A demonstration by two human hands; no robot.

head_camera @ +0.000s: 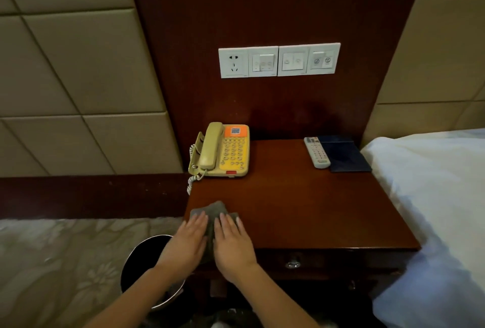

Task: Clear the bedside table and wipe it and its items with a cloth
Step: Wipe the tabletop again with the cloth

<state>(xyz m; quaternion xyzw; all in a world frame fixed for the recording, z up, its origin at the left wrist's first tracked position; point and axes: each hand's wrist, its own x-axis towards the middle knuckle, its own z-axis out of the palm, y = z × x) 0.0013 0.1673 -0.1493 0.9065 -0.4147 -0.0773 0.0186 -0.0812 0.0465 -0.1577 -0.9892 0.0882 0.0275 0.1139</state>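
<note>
A dark wooden bedside table (301, 209) fills the middle of the view. At its front left corner lies a grey cloth (214, 211). My left hand (185, 243) and my right hand (232, 242) both press flat on the cloth, side by side, fingers straight. A yellow telephone (223, 151) with an orange label stands at the back left of the tabletop, its coiled cord hanging over the left edge. A white remote control (317, 153) lies at the back right beside a dark blue folder (343, 155).
A black waste bin (143, 256) stands on the patterned carpet left of the table. A bed with white linen (433, 196) borders the table's right side. White wall sockets and switches (279, 61) sit on the wood panel above. A drawer handle (292, 263) shows below the tabletop.
</note>
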